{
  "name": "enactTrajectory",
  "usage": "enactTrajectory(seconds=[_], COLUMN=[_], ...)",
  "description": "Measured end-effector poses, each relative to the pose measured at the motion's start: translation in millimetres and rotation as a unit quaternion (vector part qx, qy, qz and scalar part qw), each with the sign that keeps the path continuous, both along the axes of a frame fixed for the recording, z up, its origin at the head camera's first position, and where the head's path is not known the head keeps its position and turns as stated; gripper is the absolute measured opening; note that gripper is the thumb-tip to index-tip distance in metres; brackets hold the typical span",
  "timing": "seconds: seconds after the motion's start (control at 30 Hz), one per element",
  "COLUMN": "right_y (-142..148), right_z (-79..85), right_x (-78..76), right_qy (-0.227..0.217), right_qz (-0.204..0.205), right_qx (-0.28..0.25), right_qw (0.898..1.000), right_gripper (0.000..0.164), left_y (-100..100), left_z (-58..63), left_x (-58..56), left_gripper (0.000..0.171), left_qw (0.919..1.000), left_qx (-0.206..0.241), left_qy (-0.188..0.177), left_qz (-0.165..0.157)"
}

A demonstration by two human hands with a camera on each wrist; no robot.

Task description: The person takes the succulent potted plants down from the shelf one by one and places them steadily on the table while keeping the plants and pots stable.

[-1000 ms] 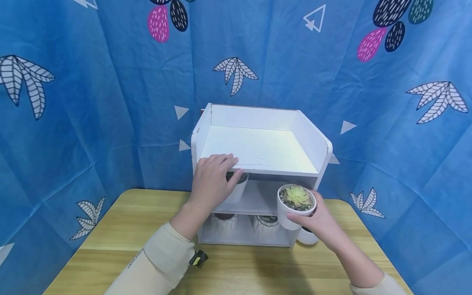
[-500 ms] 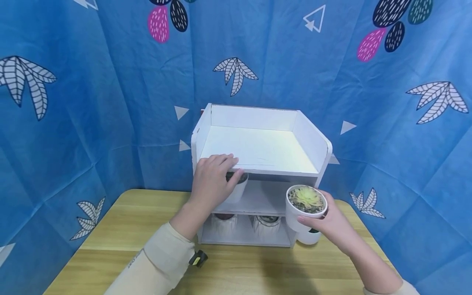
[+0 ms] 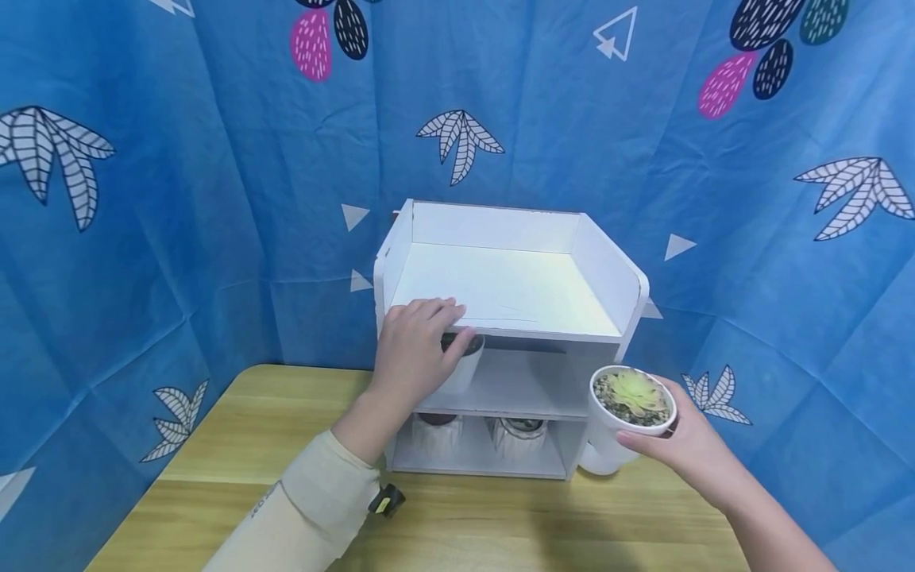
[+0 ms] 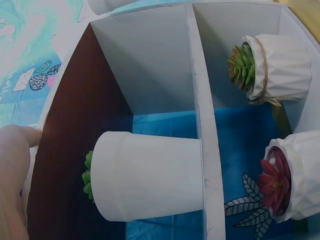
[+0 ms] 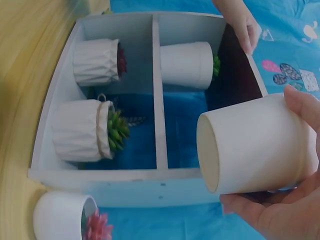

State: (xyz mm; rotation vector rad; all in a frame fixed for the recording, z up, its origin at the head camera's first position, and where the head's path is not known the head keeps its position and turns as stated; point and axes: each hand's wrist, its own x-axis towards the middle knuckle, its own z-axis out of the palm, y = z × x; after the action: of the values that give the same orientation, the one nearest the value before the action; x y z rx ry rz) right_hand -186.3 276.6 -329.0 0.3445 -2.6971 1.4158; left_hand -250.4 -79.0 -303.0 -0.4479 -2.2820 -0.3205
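Observation:
My right hand (image 3: 696, 445) grips a white flowerpot (image 3: 608, 417) with a pale green succulent (image 3: 632, 393) in gravel. The pot is held up beside the right side of the white shelf unit (image 3: 500, 278), its base facing the right wrist camera. Thumb and fingers are on opposite sides of it. My left hand (image 3: 422, 349) rests at the front left edge of the top board, fingers extended over it. Just below that hand, a white pot (image 4: 150, 175) with a green plant stands on the middle shelf, partly hidden in the head view.
On the bottom shelf stand two faceted white pots, a twine-tied one with a green succulent (image 4: 282, 67) and one with a red succulent (image 4: 300, 175). A rounded white pot with a pink succulent (image 5: 62, 217) stands on the wooden table (image 3: 443, 524), right of the unit. Blue curtain surrounds the table.
My right hand has carried the pot with the pale green succulent rightward, from in front of the shelves to beside the unit. My left hand has stayed at the top board.

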Motion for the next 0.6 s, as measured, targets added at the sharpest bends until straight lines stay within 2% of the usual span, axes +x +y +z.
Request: enactTrajectory(seconds=[0.33, 0.47, 0.6], right_y=[22, 29, 37], right_z=[-2.1, -3.3, -4.7], right_x=[-1.5, -1.8, -2.2], right_qy=[-0.003, -0.024, -0.023], right_qz=[-0.014, -0.023, -0.037], right_qx=[0.018, 0.019, 0.031], right_qw=[1.000, 0.999, 0.999], right_gripper=[0.086, 0.091, 0.093], left_y=[-1, -1, -1], left_z=[0.7, 0.4, 1.6], left_x=[0.2, 0.6, 0.7], left_gripper=[0.040, 0.041, 0.040], left_qw=[1.0000, 1.0000, 1.0000], left_qx=[0.000, 0.000, -0.001], left_qy=[-0.005, -0.008, -0.006], left_qz=[-0.001, -0.001, 0.000])
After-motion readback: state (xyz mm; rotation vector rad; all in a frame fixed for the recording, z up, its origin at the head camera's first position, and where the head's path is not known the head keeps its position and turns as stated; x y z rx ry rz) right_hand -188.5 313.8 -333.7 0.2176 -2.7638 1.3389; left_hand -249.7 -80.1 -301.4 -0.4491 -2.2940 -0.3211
